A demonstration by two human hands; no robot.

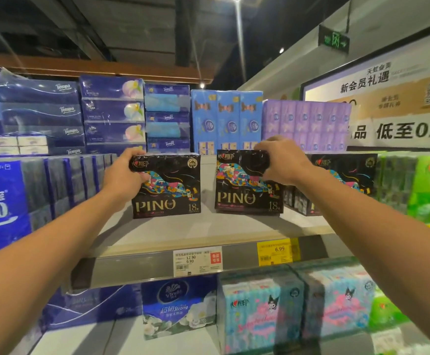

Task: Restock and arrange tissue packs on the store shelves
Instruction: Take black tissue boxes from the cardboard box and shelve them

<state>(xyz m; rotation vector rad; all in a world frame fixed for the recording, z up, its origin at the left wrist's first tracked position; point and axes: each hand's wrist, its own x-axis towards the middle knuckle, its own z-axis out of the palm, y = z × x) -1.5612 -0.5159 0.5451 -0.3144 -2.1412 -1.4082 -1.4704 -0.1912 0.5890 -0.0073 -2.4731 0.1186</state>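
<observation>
Head view: left hand (124, 175) and right hand (283, 160) each grip a black pack

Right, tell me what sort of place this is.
Most likely a supermarket aisle: packaged tissue on tiered shelves, such as the black PINO pack in the left hand, price tags on the shelf edge, and a promotional sign.

A green exit sign (334, 42) hangs under the dark ceiling, beside a light strip (240, 34). A white poster (378, 98) (Chinese lettering, a blurred QR code) covers the right wall.
</observation>
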